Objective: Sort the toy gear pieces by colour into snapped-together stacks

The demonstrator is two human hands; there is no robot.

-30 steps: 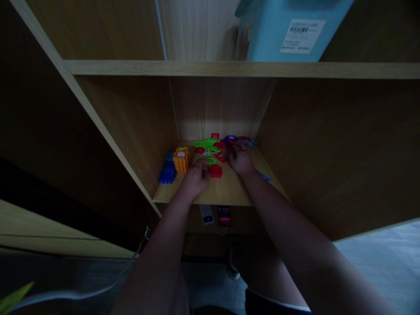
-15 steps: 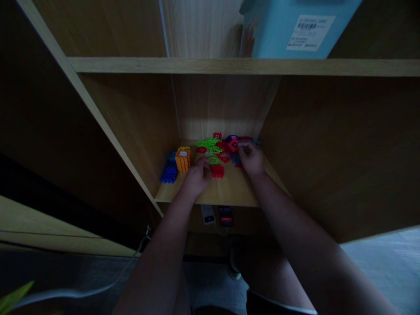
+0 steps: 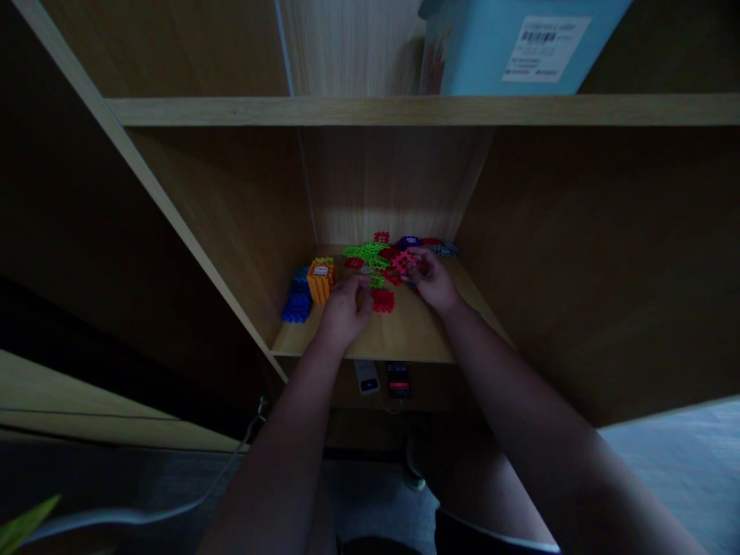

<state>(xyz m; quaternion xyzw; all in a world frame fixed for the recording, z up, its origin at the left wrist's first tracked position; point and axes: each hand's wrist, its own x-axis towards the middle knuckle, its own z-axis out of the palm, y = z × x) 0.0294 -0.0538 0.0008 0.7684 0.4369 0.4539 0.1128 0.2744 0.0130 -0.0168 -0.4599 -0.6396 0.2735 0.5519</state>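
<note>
My right hand (image 3: 435, 282) pinches a pinkish-red notched building piece (image 3: 403, 262) between thumb and fingers, just above the shelf. My left hand (image 3: 345, 306) rests low over the shelf, fingers loosely bent and thumb apart, with nothing visible in it. Close to its fingertips lie a green piece (image 3: 377, 282) and a red piece (image 3: 382, 301). More green pieces (image 3: 368, 252) spread out behind them. Left of my left hand stands an orange box-shaped stack (image 3: 321, 281) of notched pieces with a white label on top. Blue pieces (image 3: 297, 307) lie beside that stack.
Purple pieces (image 3: 411, 242) and grey pieces (image 3: 445, 249) sit at the back right. Wooden side walls enclose the shelf (image 3: 416, 339), and an upper board (image 3: 358, 112) carries a light blue bin (image 3: 486, 54). Below are a phone (image 3: 398, 379) and a white device (image 3: 366, 376).
My right hand has moved slightly left, bringing the pinkish-red piece away from the purple one behind it. My left hand has barely moved.
</note>
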